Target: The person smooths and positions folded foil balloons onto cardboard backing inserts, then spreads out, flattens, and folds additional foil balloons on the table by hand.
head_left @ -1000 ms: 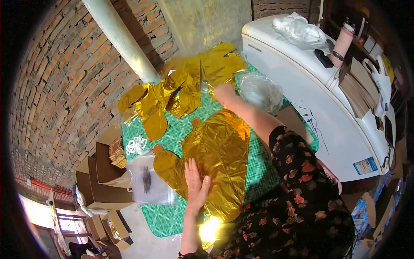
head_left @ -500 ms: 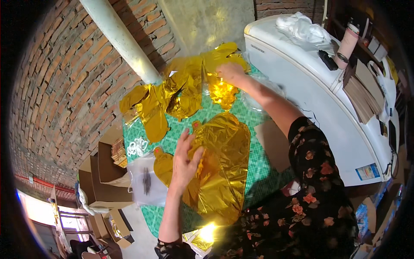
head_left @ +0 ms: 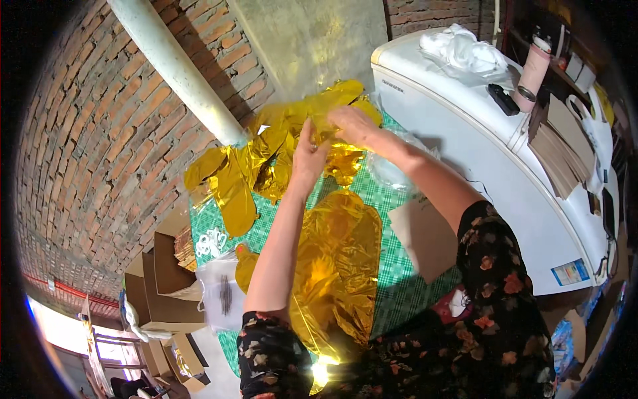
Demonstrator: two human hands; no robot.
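Note:
At the far end of the table, my right hand (head_left: 357, 126) is closed on a gold foil balloon (head_left: 345, 90) in a crumpled pile; its fingertips are partly hidden. Just left of it, my left hand (head_left: 309, 159) is over the same pile, finger and thumb apart. More flat gold foil balloons (head_left: 236, 206) spread along the wall side of the table. Nearer me lies a large flat gold foil balloon (head_left: 342, 259), partly covered by my left forearm.
A green checked cloth (head_left: 392, 266) covers the table. Left are white ribbon loops (head_left: 211, 243), a clear plastic bag (head_left: 222, 292) and cardboard boxes (head_left: 163, 292). Right are a brown cardboard sheet (head_left: 422, 236) and a white chest freezer (head_left: 465, 166). A white pipe (head_left: 179, 73) slants by the brick wall.
My left hand has moved from above the near balloon up to the far pile, beside my right hand. My right hand stays at the pile. The view has shifted slightly.

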